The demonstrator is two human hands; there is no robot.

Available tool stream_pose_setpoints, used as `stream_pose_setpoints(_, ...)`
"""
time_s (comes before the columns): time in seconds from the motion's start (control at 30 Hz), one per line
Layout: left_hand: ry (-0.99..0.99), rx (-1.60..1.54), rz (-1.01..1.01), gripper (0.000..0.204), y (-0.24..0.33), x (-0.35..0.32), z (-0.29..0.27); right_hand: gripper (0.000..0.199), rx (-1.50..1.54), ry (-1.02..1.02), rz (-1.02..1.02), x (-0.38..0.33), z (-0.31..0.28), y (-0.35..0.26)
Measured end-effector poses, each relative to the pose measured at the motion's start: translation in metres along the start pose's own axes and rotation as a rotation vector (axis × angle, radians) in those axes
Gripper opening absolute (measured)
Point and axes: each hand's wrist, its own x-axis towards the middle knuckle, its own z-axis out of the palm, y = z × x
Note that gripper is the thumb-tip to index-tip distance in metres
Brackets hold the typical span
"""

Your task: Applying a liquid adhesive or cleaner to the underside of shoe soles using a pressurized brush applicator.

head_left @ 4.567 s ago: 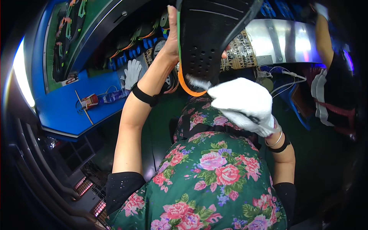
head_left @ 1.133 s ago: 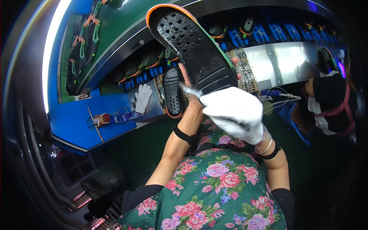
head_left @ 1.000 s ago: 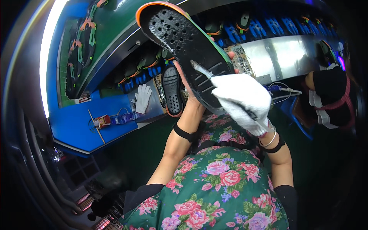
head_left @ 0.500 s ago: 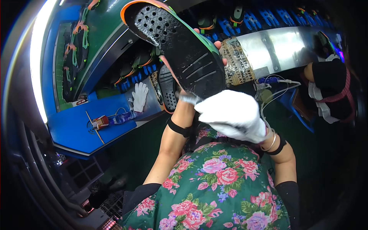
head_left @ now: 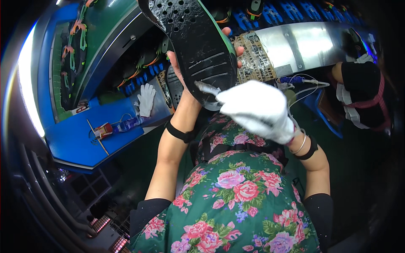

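A black shoe sole point(head_left: 206, 55) is tilted up before me, its face shiny and wet-looking, with round holes at the far end and grooves near my end. My bare left hand point(head_left: 181, 78) is closed around it from behind, thumb at the left edge and fingertips at the right. In a white glove, my right hand point(head_left: 257, 110) grips a small brush point(head_left: 206, 88) with a pale shaft and brownish tip. That tip lies over the sole's near end; whether it touches cannot be made out. The gloved fingers hide the rest of the brush.
Left stands a blue table point(head_left: 76, 141) with a white glove point(head_left: 146, 100), a purple bottle point(head_left: 128, 123) and a red container point(head_left: 103, 130). A metal surface point(head_left: 308, 44) lies behind at right, with shoes in blue holders point(head_left: 270, 12) beyond. Another person point(head_left: 363, 92) is at the right.
The sole has shifted slightly up and left in view, as has most of the surroundings. The brush has moved onto the sole's near end, and the thumb of my left hand has come into view.
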Motion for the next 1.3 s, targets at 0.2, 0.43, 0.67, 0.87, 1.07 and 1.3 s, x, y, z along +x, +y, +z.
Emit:
stream_pose_setpoints(0.2, -0.039, -0.003, -0.111, 0.122, 0.011, -0.005, -0.004, 0.023, 0.449, -0.128, 0.184, -0.003, -0.002, -0.005)
stream_pose_setpoints(0.43, 0.125, 0.047, -0.258, 0.120, 0.025, -0.008, 0.004, 0.024, 0.235, -0.206, 0.080, -0.002, 0.004, -0.011)
stream_pose_setpoints(0.67, 0.411, 0.456, -0.341, 0.103, 0.041, -0.017, -0.011, 0.030, 0.028, -0.183, -0.026, 0.003, -0.009, -0.002)
stream_pose_setpoints(0.87, 0.398, 0.160, -0.386, 0.042, 0.051, -0.012, 0.007, 0.029, 0.216, -0.350, -0.045, -0.009, -0.002, -0.015)
stream_pose_setpoints(1.07, 0.296, 0.106, -0.390, 0.043, 0.054, -0.008, 0.001, 0.026, 0.114, -0.211, 0.033, 0.002, 0.000, -0.003)
stream_pose_setpoints(1.3, 0.274, -0.148, -0.373, 0.054, 0.047, -0.010, -0.020, 0.012, 0.365, -0.051, 0.412, -0.002, 0.009, -0.001)
